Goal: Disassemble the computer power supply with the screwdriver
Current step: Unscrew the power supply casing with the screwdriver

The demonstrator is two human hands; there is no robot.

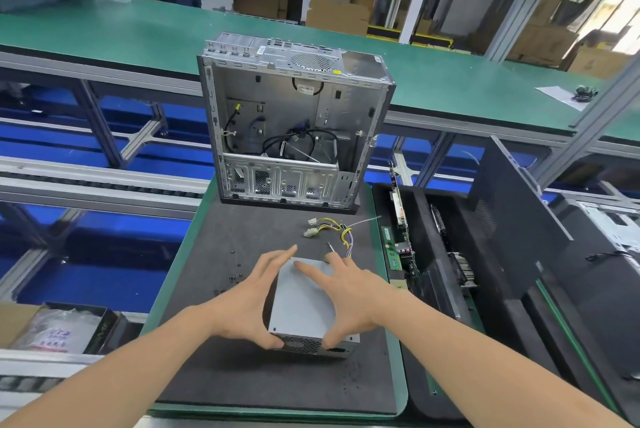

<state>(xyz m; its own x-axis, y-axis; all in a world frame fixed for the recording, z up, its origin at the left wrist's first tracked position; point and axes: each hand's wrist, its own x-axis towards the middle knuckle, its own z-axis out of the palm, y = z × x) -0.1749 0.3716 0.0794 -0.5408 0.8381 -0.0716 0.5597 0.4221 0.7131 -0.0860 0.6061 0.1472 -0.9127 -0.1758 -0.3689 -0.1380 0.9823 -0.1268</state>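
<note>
The grey metal power supply (302,306) sits on the dark foam mat (214,375), its vented fan face toward me. My left hand (254,296) holds its left side, fingers straight along the top edge and thumb down on the front face. My right hand (349,292) holds the right side the same way, fingers spread over the top and thumb on the front corner. Its yellow and purple cable bundle (341,232) with white plugs trails off behind it on the mat. No screwdriver is visible.
An opened silver computer case (294,123) stands upright at the mat's far end. Small loose screws (235,272) lie left of the power supply. A black tray (433,272) with circuit boards stands to the right, a dark side panel (512,216) beyond it. A box (62,327) sits lower left.
</note>
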